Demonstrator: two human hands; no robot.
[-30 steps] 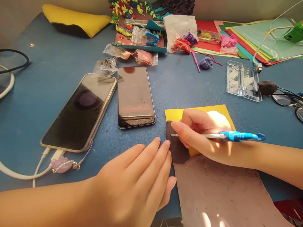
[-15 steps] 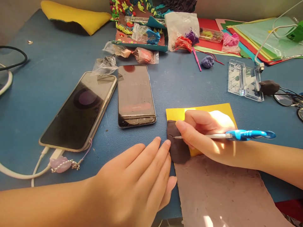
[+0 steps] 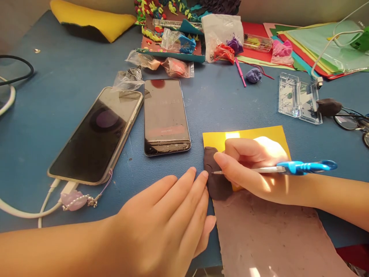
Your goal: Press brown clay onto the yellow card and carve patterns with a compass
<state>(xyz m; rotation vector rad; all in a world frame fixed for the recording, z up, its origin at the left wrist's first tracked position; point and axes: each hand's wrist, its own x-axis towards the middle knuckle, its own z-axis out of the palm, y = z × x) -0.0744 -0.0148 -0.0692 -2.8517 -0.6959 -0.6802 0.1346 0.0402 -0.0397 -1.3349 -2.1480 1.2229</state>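
Note:
My right hand [image 3: 253,165] pinches a thin metal-tipped tool with a blue handle [image 3: 302,167]. Its point meets a flat piece of dark clay [image 3: 219,188], which bears a short curved line. The clay lies over the left part of a yellow sheet [image 3: 268,132] and reaches down to a brownish-mauve sheet [image 3: 268,234]. My left hand [image 3: 170,215] rests flat with fingers stretched out, its fingertips at the clay's left edge. My right fingers hide part of the clay.
Two phones, one [image 3: 98,134] with white cables and one [image 3: 167,115] beside it, lie on the blue table. Bagged clay [image 3: 177,68], a purple clay lump [image 3: 253,75], a pink stick [image 3: 240,72], a clear plastic case [image 3: 300,98], glasses [image 3: 350,121] and coloured sheets [image 3: 317,42] lie farther back.
The tool's tip has moved slightly down on the dark clay, along with my right hand. A curved mark shows above the tip. My left hand stays in place.

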